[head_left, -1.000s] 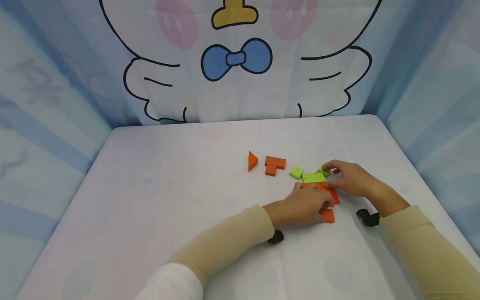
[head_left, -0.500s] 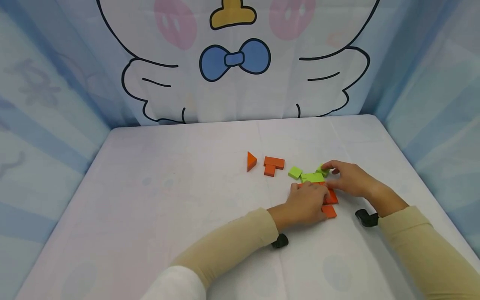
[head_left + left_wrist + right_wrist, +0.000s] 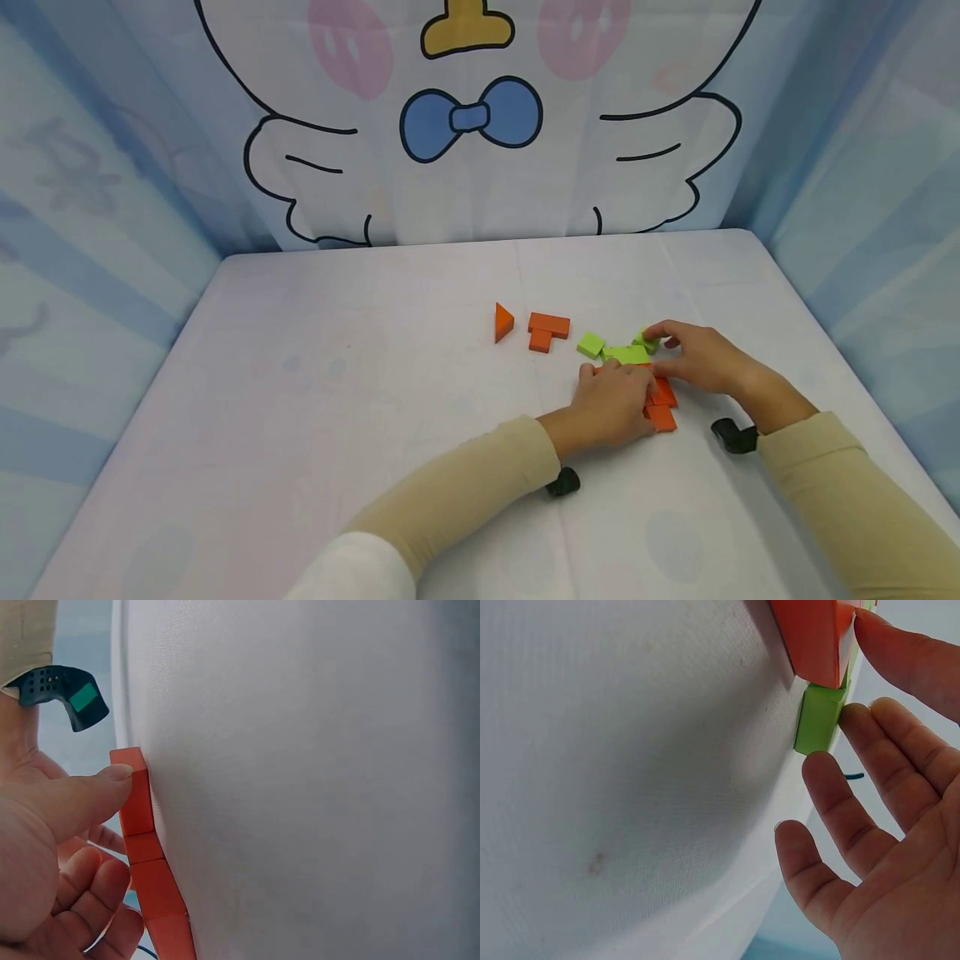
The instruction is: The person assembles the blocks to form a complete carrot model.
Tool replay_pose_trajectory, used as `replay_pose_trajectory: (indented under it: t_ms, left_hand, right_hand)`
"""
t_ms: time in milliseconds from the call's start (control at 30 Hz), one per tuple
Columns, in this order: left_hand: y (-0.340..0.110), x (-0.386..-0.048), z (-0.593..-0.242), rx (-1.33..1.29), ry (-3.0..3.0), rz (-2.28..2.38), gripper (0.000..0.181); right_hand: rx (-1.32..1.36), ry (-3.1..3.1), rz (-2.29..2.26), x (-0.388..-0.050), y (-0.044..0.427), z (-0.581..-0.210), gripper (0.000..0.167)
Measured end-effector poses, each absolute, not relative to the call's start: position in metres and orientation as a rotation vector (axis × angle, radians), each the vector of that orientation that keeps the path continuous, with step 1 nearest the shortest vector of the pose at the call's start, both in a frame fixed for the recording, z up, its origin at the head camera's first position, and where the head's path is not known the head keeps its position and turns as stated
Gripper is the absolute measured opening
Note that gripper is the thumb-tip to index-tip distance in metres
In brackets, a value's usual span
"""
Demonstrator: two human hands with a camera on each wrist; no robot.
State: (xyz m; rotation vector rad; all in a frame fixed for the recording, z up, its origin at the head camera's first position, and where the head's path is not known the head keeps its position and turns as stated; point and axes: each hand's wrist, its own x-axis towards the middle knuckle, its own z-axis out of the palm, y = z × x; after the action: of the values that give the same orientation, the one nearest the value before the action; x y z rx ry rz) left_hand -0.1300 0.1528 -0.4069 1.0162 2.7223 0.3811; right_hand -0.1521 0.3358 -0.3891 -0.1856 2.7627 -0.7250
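In the head view, the left hand (image 3: 611, 404) lies over a cluster of orange blocks, hiding part of it. Its thumb presses the nearest orange block (image 3: 662, 418), and in the left wrist view a fingertip shows behind that block (image 3: 139, 799). Other fingers of the left hand (image 3: 45, 862) are bent beside the orange row. At the cluster's right side, the right hand (image 3: 701, 358) touches a small green block (image 3: 643, 340) and an orange block (image 3: 814, 637) with fairly straight fingers. Between two green pieces lies a longer green block (image 3: 626, 355), against the orange ones.
Left of the cluster are a small green block (image 3: 591, 345), two touching orange blocks (image 3: 549, 325) and an orange triangle (image 3: 503, 322). A white cloth covers the table (image 3: 300, 400). Printed curtains (image 3: 480, 192) stand at the back and both sides. Dark wrist-worn devices (image 3: 733, 436) show near both sleeves.
The left hand has moved the nearest orange block away from the wearer and slightly right, up against the orange cluster. The right hand has stayed nearly still.
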Motion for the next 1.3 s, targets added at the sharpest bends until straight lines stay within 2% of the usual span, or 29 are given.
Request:
replay_pose_trajectory:
  t_ms: [733,1000,1300]
  left_hand:
    - [0.131,-0.148,-0.400,1.094,2.614,0.484,0.049]
    - [0.088,-0.181,-0.383,1.188,2.509,0.551,0.077]
    - [0.038,-0.219,-0.388,1.031,2.545,0.582,0.073]
  right_hand:
    - [-0.154,2.736,-0.741,-0.154,0.334,-0.389,0.054]
    - [-0.137,2.736,-0.715,-0.152,0.334,-0.389,0.057]
    - [-0.114,2.719,-0.714,-0.153,0.334,-0.388,0.058]
